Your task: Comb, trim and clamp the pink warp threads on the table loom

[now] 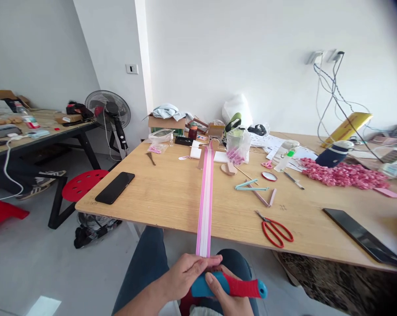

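Note:
A long band of pink and white threads [205, 210] stretches straight from a clip on a brown board [211, 145] across the table edge to my lap. My left hand [188, 274] closes around its near end, fingers laid across the strands and thumb on top. My right hand [229, 298] grips what looks like a brush [243, 287], with a blue body and red-wrapped handle, just below my left fingers. Its working side faces the threads and is mostly hidden.
Red-handled scissors [274, 230] lie near the table's front edge, right of the band. A black phone [115, 188] rests on the left, a dark flat slab [363, 235] on the right. Pink ruffled trim [343, 173] is heaped farther back. A fan [109, 109] stands beyond the left side.

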Action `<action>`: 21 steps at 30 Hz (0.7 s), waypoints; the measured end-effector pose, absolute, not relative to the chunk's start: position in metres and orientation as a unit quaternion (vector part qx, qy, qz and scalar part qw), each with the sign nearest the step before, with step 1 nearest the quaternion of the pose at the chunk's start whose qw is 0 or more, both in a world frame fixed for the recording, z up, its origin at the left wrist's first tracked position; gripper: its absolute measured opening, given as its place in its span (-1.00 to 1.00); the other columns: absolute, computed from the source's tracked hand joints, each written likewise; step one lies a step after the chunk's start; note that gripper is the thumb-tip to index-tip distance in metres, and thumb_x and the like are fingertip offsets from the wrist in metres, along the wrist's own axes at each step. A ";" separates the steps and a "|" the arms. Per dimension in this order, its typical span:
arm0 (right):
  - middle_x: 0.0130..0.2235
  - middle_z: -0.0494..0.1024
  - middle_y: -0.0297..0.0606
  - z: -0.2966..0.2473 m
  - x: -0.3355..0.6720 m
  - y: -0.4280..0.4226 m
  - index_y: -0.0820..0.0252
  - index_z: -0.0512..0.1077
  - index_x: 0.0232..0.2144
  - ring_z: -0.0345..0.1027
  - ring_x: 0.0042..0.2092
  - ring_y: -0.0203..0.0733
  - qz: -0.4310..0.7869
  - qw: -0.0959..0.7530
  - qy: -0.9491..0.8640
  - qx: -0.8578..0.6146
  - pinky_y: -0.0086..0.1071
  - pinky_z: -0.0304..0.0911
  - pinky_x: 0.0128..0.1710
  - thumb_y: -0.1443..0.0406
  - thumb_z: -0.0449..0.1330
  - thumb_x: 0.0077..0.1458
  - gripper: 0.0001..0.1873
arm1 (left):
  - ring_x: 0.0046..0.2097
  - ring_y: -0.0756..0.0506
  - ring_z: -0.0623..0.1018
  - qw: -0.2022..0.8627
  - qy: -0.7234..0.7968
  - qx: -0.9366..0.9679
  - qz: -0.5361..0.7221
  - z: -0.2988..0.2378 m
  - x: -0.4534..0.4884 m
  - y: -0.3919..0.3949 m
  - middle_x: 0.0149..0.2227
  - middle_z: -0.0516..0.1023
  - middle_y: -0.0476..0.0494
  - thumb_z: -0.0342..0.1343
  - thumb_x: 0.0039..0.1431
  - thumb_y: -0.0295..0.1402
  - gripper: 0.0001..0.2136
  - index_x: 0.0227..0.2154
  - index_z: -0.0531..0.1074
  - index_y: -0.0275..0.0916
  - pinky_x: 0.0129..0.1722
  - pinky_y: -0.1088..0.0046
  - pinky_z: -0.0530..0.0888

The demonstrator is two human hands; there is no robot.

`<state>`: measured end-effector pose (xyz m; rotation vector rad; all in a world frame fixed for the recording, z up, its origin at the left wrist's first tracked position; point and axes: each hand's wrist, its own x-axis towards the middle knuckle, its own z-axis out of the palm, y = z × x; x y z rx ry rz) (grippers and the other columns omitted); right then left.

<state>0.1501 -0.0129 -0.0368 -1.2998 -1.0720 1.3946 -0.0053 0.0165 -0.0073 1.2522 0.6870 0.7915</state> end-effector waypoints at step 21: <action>-0.45 0.49 -0.28 -0.046 0.208 -0.006 0.18 0.43 -0.37 0.39 -0.38 -0.18 0.562 0.301 -0.484 -0.599 -0.36 0.38 -0.39 -0.11 0.27 -0.10 -0.52 | -0.20 -0.16 0.62 0.729 0.203 0.426 0.496 0.021 -0.013 0.004 -0.18 0.64 -0.26 -0.11 0.35 -0.29 -0.65 -0.20 0.58 -0.30 -0.10 0.25 0.46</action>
